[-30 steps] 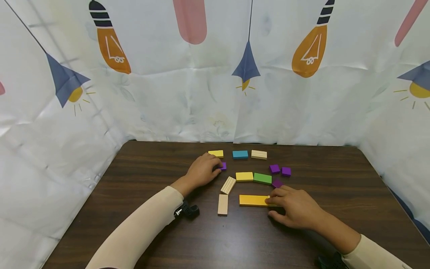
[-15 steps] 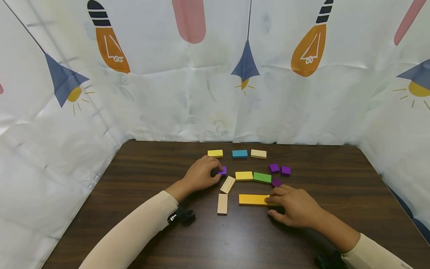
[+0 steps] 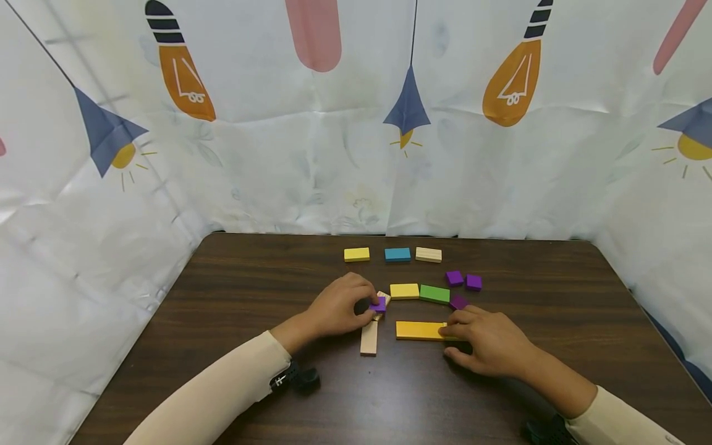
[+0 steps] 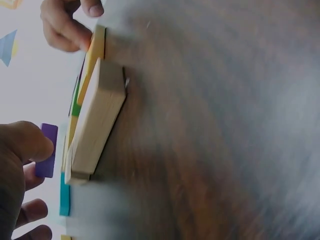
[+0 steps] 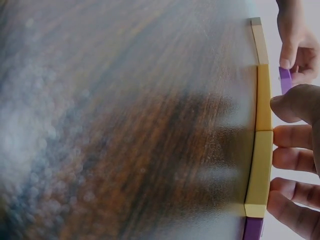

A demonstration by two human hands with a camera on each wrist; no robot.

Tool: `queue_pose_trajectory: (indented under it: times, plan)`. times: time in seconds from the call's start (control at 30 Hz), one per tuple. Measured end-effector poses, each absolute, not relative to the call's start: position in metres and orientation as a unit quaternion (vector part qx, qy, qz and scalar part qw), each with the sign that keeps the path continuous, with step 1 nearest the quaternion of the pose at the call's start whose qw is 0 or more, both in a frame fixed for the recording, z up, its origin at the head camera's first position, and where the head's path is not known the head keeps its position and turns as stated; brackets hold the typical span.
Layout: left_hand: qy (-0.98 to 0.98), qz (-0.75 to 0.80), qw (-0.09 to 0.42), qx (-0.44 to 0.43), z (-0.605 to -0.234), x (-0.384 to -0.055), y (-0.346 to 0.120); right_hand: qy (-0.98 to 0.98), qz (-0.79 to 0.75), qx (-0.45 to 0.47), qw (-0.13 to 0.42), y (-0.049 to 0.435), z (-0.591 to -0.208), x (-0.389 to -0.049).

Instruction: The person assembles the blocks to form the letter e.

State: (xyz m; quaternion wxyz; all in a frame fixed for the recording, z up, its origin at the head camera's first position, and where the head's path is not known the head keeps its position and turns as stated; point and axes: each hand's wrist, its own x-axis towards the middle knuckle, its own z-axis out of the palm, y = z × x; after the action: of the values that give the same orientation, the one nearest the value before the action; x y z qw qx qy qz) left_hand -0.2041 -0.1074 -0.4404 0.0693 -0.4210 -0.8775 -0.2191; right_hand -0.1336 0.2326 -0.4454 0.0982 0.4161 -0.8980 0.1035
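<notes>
the left hand [image 3: 340, 304] pinches a purple block [image 3: 379, 305] between thumb and fingertips; the right hand [image 3: 489, 343], fingers relaxed, touches an orange block [image 3: 419, 330] just beneath them. the purple block seems light, stiff, smooth: opposite edges suit pinching.

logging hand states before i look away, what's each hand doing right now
Left hand: closed, holding a purple block in a pinch.
Right hand: open, gripping nothing, fingertips at the orange block.

Visible are at least four yellow blocks [image 3: 404, 292], four purple blocks [image 3: 379, 305], three wooden blocks [image 3: 369, 340], one green block [image 3: 434, 295], one blue block [image 3: 397, 254].
</notes>
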Motion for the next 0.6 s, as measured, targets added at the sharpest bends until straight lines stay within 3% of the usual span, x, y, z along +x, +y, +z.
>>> queue_pose_trajectory:
  times: [0.6]
  plan:
    - [-0.861,-0.208,0.059,-0.461,-0.445,-0.184,-0.096,-0.901,0.103,0.412,0.093,0.233,-0.446,-0.133]
